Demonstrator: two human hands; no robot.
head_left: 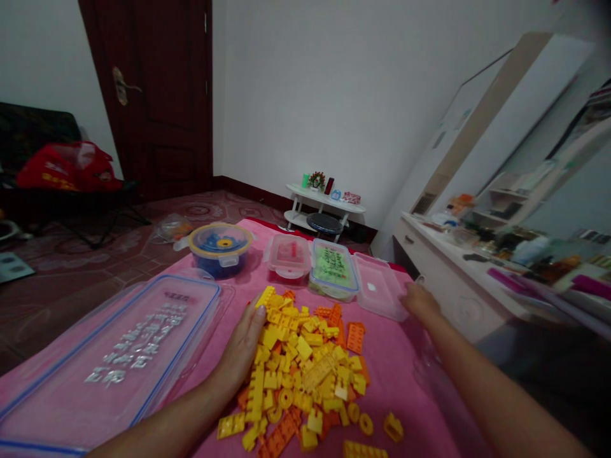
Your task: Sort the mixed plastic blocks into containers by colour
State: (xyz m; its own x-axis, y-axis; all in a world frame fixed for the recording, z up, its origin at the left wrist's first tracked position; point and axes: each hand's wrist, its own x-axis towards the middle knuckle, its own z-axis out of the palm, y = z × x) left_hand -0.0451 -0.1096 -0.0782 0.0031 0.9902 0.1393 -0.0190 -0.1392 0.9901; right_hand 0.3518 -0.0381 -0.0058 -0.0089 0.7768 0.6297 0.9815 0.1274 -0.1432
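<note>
A heap of yellow building bricks [286, 331], with orange bricks [356, 337] among them, lies on the pink cloth. My left hand [245, 340] rests against the heap's left side, fingers stretched out and the thumb over the yellow bricks. To the right, my right hand [422, 304] has its fingers closed at the near right corner of a clear plastic box [379, 289]; the fingertips are partly hidden. Left of that box stand a lidded box of green pieces [333, 267] and a lidded box of red pieces [289, 254]. A round tub of blue pieces [220, 251] is farther left.
A large clear lid with a blue seal [119, 356] lies on the left of the pink cloth [401, 381]. Beyond are a low white stand [324, 200], a dark round stool [324, 224] and a brown door [167, 95]. A cluttered white dresser [453, 273] stands at right.
</note>
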